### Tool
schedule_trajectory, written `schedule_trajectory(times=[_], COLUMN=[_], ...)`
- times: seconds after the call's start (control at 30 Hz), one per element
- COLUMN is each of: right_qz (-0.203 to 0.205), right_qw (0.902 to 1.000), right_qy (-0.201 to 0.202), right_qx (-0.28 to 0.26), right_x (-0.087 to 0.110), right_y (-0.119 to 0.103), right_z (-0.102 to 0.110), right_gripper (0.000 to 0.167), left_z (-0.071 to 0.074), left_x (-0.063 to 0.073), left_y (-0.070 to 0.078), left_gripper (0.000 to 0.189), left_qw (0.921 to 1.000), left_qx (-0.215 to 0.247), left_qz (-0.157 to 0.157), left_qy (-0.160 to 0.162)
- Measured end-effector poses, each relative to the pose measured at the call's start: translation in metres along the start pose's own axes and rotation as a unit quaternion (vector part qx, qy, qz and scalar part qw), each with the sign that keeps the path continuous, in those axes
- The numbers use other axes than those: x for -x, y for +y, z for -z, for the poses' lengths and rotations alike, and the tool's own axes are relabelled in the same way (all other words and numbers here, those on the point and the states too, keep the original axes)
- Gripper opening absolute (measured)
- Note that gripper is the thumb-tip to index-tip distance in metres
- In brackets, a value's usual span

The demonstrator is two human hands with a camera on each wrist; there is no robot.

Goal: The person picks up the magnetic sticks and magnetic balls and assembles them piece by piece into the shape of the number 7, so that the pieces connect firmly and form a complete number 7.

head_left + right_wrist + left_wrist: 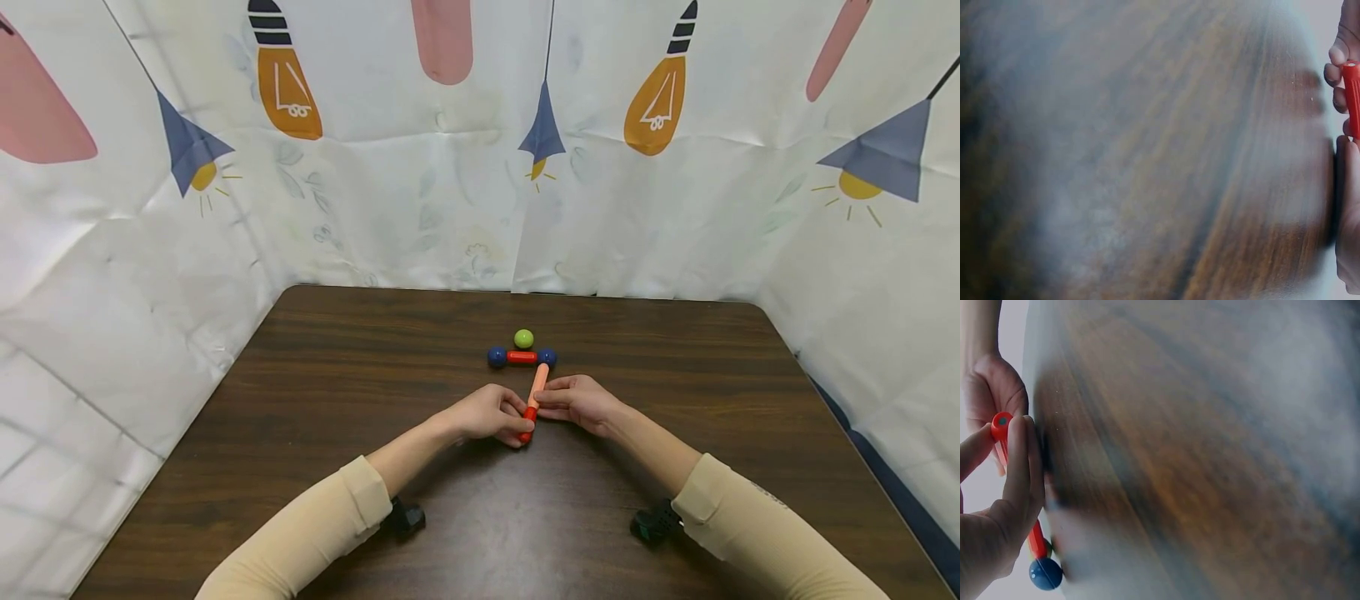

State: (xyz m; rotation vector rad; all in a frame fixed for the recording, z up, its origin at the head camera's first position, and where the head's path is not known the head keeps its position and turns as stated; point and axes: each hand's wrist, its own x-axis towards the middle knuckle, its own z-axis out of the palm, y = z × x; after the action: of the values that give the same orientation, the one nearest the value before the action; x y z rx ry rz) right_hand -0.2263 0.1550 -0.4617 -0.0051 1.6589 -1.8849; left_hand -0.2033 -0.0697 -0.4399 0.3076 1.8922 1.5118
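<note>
In the head view my left hand (pixel 486 412) pinches a red rod (pixel 528 423) between thumb and fingers. A peach-coloured rod (pixel 539 380) lies end to end with it, and my right hand (pixel 587 403) grips that one near its lower part. Whether the two rods are joined is hidden by the fingers. The peach rod's far end reaches the right blue ball (pixel 547 357), though contact is unclear. A second red rod (pixel 522 357) links this ball to the left blue ball (pixel 497 357). The held red rod's end (pixel 1002 424) faces the left wrist camera.
Just behind the short red rod sits a green ball (pixel 523 338). The dark wooden table (pixel 360 358) runs back to a white printed curtain (pixel 420 208), which also hangs along both sides. Dark wrist devices (pixel 407 518) show under both sleeves.
</note>
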Motion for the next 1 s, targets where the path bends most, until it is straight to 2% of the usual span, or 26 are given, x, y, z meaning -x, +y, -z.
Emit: schedule_trajectory(times=[0.3,0.53,0.7,0.87,1.0], right_qz=[-0.008,-0.006,-0.007,-0.014,-0.018], right_qw=[1.0,1.0,0.9999,0.9998,0.9995], right_qy=[0.001,0.005,0.003,0.015,0.023], right_qx=[-0.003,-0.004,-0.007,-0.009,-0.012], right_x=[0.001,0.001,0.0,0.0,-0.001], right_y=[0.001,0.001,0.001,0.001,0.001], right_z=[-0.002,-0.004,-0.004,-0.005,-0.005], right_gripper=[0.034,0.034,0.036,0.037,0.037], left_z=[-0.001,-0.001,0.002,0.008,0.013], left_x=[0.0,0.002,0.005,0.007,0.007], left_y=[0.0,0.0,0.001,0.003,0.002], left_gripper=[0.028,0.033,0.041,0.041,0.039], left_qw=[0.9995,0.9991,0.9985,0.9972,0.9946], left_qx=[0.029,0.041,0.043,0.008,-0.035], left_qz=[0.013,0.009,0.013,0.0,-0.017], left_qy=[0.003,0.007,0.03,0.075,0.096])
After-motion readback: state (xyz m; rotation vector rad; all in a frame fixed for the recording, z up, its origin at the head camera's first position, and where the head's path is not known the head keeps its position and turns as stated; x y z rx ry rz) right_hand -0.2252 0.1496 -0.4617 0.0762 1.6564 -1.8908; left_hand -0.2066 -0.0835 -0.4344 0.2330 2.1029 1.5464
